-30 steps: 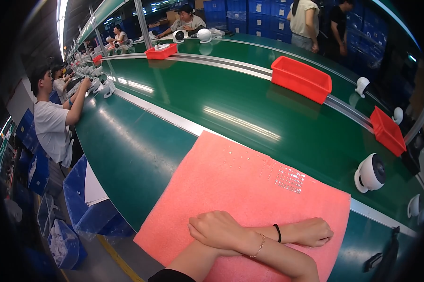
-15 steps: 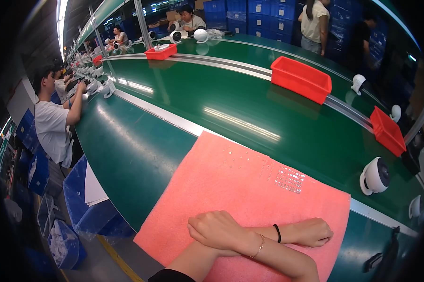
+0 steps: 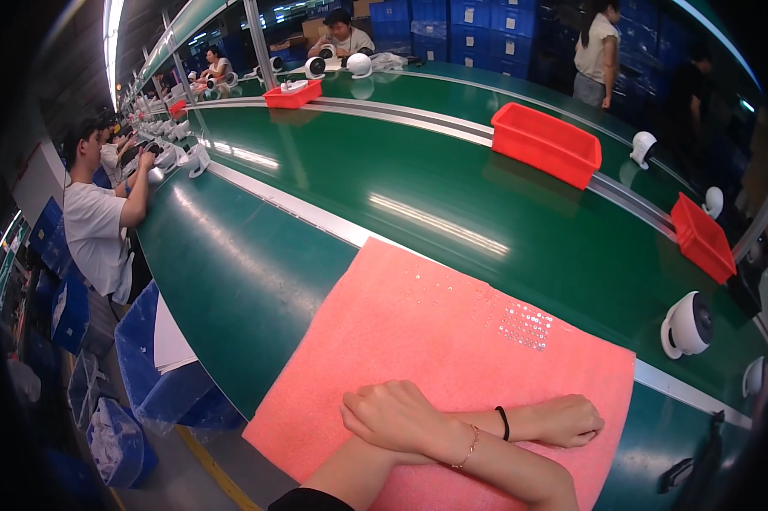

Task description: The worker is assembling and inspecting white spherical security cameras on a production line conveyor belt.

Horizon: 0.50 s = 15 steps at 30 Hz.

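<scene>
On the near counter (image 3: 230,247): pink foam mat (image 3: 384,328), probably for cushioning; small shiny pieces (image 3: 535,320), mostly in rows, apparently against scattering. Right hand (image 3: 392,416), fingers curled, rests across left forearm (image 3: 354,468); left hand (image 3: 571,422), fingers folded inward, lies over mat. Beyond: green belt (image 3: 358,166), red bin (image 3: 541,155), stacked blue crates (image 3: 477,38).

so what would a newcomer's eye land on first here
Probably the bright pink mat at the lower middle, with the person's forearms crossed over it, so the right hand lies toward the picture's left and the left hand toward its right. Next might come the red bin on the green line above, then the round white device at far right.
</scene>
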Each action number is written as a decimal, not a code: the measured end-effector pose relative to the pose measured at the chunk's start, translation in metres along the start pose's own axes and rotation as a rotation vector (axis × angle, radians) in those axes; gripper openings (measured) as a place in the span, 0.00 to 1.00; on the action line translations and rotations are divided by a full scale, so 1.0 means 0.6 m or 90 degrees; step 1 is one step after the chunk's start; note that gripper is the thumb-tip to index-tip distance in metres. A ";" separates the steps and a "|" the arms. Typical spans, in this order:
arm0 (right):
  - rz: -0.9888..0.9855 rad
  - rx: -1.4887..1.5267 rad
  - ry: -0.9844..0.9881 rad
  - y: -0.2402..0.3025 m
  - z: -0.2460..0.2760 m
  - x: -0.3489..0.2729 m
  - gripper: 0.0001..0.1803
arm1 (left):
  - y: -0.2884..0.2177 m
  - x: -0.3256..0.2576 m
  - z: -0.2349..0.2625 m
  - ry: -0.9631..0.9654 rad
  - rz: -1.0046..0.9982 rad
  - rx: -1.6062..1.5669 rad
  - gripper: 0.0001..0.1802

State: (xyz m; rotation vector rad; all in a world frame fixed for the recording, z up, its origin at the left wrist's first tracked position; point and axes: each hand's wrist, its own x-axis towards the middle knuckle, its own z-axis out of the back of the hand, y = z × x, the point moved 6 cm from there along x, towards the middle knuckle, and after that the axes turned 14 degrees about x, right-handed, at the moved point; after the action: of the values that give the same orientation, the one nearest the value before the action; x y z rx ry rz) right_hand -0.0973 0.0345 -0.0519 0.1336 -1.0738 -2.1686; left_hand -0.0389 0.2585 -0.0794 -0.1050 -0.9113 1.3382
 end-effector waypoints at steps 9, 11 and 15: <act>0.007 -0.014 0.001 0.002 0.000 -0.001 0.16 | 0.001 0.002 -0.003 0.008 0.005 -0.002 0.05; 0.009 -0.016 -0.004 0.003 0.002 -0.002 0.17 | 0.001 0.002 -0.002 0.008 0.005 -0.002 0.05; 0.006 -0.022 0.000 0.003 0.002 -0.002 0.17 | 0.000 0.002 0.000 0.006 0.003 -0.002 0.05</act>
State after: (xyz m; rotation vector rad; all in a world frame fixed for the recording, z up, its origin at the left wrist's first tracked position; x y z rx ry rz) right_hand -0.0956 0.0350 -0.0500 0.1119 -1.0353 -2.1767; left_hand -0.0387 0.2594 -0.0790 -0.1153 -0.9054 1.3398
